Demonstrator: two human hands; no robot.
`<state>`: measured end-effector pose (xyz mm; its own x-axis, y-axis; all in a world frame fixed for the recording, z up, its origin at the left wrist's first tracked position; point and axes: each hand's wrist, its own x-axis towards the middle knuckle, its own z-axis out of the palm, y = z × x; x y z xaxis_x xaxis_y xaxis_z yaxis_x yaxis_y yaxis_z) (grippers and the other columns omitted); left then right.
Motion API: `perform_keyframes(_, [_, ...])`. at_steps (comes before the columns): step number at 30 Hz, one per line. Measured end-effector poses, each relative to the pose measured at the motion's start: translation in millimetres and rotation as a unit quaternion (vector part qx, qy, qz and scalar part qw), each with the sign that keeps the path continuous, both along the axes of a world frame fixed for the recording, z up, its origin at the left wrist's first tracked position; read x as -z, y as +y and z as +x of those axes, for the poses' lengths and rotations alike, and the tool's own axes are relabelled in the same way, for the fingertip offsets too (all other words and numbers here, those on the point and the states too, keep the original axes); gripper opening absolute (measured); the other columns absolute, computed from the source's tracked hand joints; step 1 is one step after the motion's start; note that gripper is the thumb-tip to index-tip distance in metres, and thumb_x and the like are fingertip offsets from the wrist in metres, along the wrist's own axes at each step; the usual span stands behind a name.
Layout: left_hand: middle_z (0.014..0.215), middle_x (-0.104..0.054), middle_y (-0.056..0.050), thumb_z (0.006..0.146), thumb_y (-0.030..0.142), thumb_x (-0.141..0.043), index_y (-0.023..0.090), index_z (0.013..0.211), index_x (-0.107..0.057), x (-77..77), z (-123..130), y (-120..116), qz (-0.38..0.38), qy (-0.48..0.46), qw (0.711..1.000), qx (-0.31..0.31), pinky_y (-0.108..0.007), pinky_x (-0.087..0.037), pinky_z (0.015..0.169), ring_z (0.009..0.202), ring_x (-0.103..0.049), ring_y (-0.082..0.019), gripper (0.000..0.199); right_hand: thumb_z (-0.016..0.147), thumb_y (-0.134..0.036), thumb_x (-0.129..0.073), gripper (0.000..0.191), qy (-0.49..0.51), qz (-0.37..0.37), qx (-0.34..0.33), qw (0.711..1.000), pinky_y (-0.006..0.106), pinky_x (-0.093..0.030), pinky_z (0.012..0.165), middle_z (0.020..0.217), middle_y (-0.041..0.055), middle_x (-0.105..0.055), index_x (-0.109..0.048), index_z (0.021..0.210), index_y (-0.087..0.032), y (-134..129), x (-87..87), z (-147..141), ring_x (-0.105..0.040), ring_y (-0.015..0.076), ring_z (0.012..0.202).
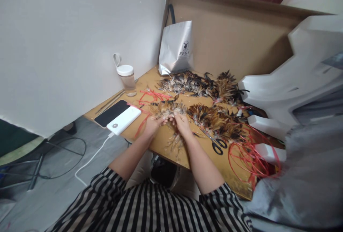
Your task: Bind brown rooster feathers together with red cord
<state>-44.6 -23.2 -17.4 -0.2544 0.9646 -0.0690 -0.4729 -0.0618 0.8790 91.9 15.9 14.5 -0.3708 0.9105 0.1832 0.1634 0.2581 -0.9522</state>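
Both hands meet at the middle of the wooden table (171, 152), fingers pinched close together. A bunch of light brown feathers (167, 107) fans out just beyond the fingertips. My left hand (154, 124) is closed on the bunch from the left, and my right hand (181, 122) is closed on it from the right. Loose feathers (175, 142) lie below the hands. A pile of brown feather bunches (217, 119) rests to the right of my right hand. Black-handled scissors (217, 144) lie in front of that pile, blades partly under the feathers.
Darker feather bunches (193, 84) line the back, before a silver bag (175, 48). Red ribbon (245, 157) tangles at right, with more red strips (152, 96) at left. A lidded cup (127, 80), a phone (111, 113) and a cabled white power bank (123, 120) sit on the left.
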Motion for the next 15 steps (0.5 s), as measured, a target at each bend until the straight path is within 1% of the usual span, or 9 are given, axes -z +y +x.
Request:
perform_keyframes(4, [0.071,-0.068,-0.008,0.052,0.027,-0.076,0.009,0.079,-0.068,-2.6,0.4,-0.8,-0.007,-0.007,1.0,-0.005,-0.021,-0.044,0.055,0.056,-0.057,-0.01,0.033,0.067,-0.047,-0.06,0.033,0.042,-0.076,0.002,0.996,0.021,-0.023,0.041,0.044,-0.0043,-0.045,-0.057,0.058,-0.015,0.2,3.9,-5.1,-0.034,0.0067,0.04])
perform_keyframes(7, [0.07,-0.067,-0.008,0.052,0.028,-0.076,0.009,0.078,-0.068,-3.6,0.7,-1.2,-0.012,-0.001,1.0,-0.004,-0.021,-0.044,0.055,0.056,-0.057,-0.01,0.033,0.059,-0.045,-0.066,0.031,0.102,-0.152,0.006,0.983,0.021,-0.021,0.04,0.043,-0.0055,-0.043,-0.056,0.059,-0.016,-0.5,5.3,-8.2,-0.032,0.0059,0.039])
perform_keyframes(9, [0.07,-0.067,-0.008,0.051,0.029,-0.076,0.009,0.078,-0.068,-3.0,0.7,-0.8,-0.014,0.001,1.0,-0.004,-0.022,-0.045,0.055,0.056,-0.057,-0.01,0.034,0.057,-0.044,-0.068,0.032,0.14,-0.185,-0.004,0.973,0.02,-0.021,0.039,0.043,-0.0057,-0.041,-0.056,0.059,-0.015,0.0,6.3,-8.8,-0.03,0.0053,0.038])
perform_keyframes(12, [0.071,-0.067,-0.008,0.051,0.03,-0.076,0.009,0.078,-0.068,-1.2,0.7,0.4,-0.017,0.004,1.0,-0.004,-0.022,-0.045,0.055,0.057,-0.058,-0.011,0.035,0.058,-0.045,-0.067,0.033,0.168,-0.207,-0.015,0.964,0.02,-0.021,0.039,0.043,-0.0047,-0.042,-0.054,0.056,-0.015,1.3,8.2,-8.8,-0.03,0.0047,0.038])
perform_keyframes(15, [0.073,-0.068,-0.009,0.05,0.03,-0.076,0.01,0.079,-0.068,0.2,0.8,1.3,-0.02,0.009,1.0,-0.002,-0.022,-0.045,0.055,0.059,-0.059,-0.012,0.037,0.062,-0.047,-0.064,0.035,0.164,-0.208,-0.006,0.964,0.02,-0.02,0.038,0.041,-0.0046,-0.041,-0.053,0.054,-0.015,0.5,8.9,-9.4,-0.03,0.0049,0.036])
